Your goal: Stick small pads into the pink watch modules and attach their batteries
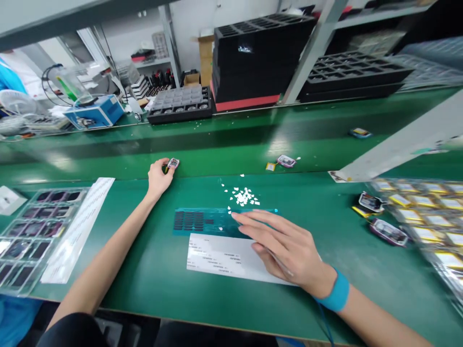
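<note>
My left hand (159, 179) reaches forward, its fingers closed on a small device (173, 164) at the step of the green bench. My right hand (285, 246), with a blue band (336, 290) on the wrist, hovers over a blue film strip (217, 222) and a white printed sheet (217, 258). A thin tool, partly hidden, seems to lie under its fingers, though its grip is unclear. Dark rectangular pieces sit on the film's left half. Just beyond the right fingertips lies a scatter of small white pieces (244, 196).
Left, a clear tray (85, 195) of dark parts lies beside white strips (79, 231). Right are open devices (388, 232), a tray of yellow-edged cells (430, 217) and a slanting post (408, 140). Another open device (286, 161) lies ahead, below stacked black trays (256, 62).
</note>
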Demonstrator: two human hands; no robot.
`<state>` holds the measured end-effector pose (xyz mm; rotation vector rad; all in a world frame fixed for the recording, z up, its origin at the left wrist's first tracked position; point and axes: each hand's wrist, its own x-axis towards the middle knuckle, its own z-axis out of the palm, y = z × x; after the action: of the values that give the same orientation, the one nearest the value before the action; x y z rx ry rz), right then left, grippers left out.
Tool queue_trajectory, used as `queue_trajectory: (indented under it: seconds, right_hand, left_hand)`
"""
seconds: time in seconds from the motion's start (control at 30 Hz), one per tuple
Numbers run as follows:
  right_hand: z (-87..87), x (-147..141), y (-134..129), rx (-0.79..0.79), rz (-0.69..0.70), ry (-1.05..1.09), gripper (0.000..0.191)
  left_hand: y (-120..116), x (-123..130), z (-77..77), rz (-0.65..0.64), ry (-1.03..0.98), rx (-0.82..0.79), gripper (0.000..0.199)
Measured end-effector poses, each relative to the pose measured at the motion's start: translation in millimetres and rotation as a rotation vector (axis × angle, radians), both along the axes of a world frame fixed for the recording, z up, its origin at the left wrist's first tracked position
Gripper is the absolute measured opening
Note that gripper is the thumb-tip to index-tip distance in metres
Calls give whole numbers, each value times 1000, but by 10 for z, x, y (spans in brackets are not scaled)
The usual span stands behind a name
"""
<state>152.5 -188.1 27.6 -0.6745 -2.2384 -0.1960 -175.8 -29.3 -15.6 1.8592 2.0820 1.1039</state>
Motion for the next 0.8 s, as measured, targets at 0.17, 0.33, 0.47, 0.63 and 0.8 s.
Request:
queue_trajectory:
  seconds: [0.17,0.33,0.47,0.63,0.8]
  right_hand:
    - [187,218,144,-44,-277,19,25]
    - [187,738,818,-336,-644,-138,35]
    - [-79,936,1313,-421,-703,-192,43]
    - [-260,877,1523,-487,-723,-258,48]
    - [-115,753,1526,-492,-699,-342,40]
  left_hand:
    - [-311,100,16,-79,105,92,18]
    - [-492,215,45,-210,170,181,9]
    - [-503,234,69,-234,187,217,10]
    - [-475,183,75,-215,161,234,18]
    - [-550,236,98,-242,57,257,19]
